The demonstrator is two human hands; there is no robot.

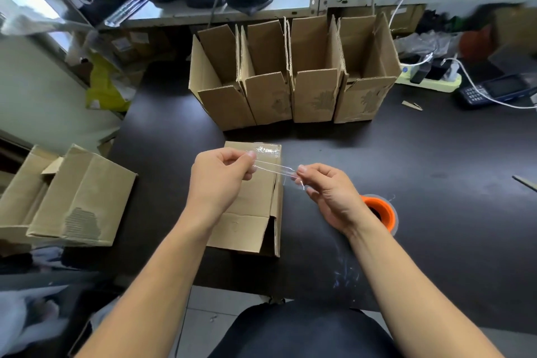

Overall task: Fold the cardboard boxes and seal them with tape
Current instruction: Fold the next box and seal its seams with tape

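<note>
Dark and cluttered at its far edge, the counter (406, 154) carries a row of four open boxes (293, 78) standing upright against the shelving, probably parked there as folded and waiting, while one cardboard box (250, 212) lies on its side near the person with clear tape already across its far end. Above it the left hand (218, 180) and right hand (328, 195) each pinch one end of a short tape strip (276, 168), grip clamped on it and pulled taut, likely so it stays flat and unstuck before pressing down. An orange tape roll (380, 212) sits just right of the right wrist, within easy reach.
</note>
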